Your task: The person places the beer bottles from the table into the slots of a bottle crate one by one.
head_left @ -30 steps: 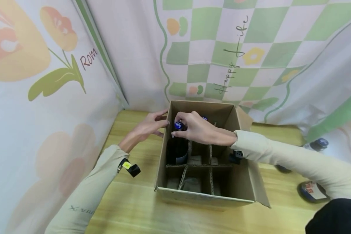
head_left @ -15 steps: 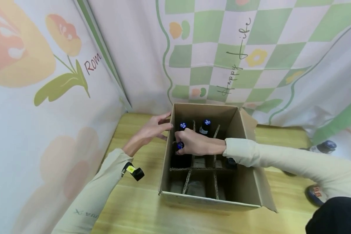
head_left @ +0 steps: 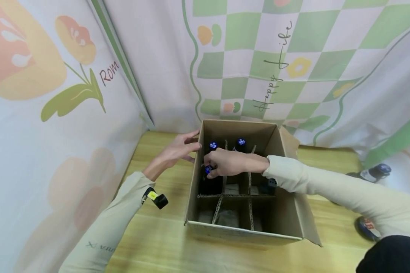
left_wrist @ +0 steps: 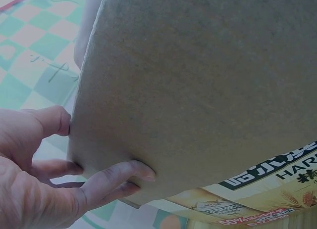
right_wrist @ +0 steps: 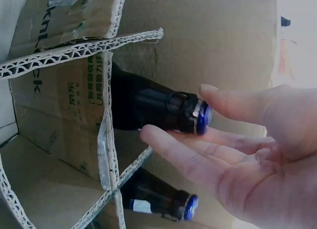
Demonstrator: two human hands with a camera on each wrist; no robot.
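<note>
A dark glass bottle with a blue cap (head_left: pixel 208 170) stands in a left compartment of the open cardboard box (head_left: pixel 246 235). My right hand (head_left: pixel 230 162) is around its top, reaching in from the right. In the right wrist view, the thumb and loosely extended fingers (right_wrist: pixel 183 152) lie on either side of the capped bottle neck (right_wrist: pixel 153 108). My left hand (head_left: pixel 177 149) rests against the box's left outer side, its fingers (left_wrist: pixel 116 179) spread on the cardboard in the left wrist view. Behind are two more blue-capped bottles, one back left (head_left: pixel 213 145) and one back middle (head_left: pixel 240 142).
Corrugated dividers (head_left: pixel 234 196) split the box into several compartments. A flap (head_left: pixel 307 220) hangs off its right side. On the wooden table (head_left: pixel 150 235), bottles lie or stand at the right, one with a pale label (head_left: pixel 372 173) and another near the sleeve (head_left: pixel 367 227). Curtains surround the table.
The right hand has lowered the bottle into its compartment, so its cap sits deeper and nearer the front. Its fingers have since loosened slightly. The left hand stays against the box.
</note>
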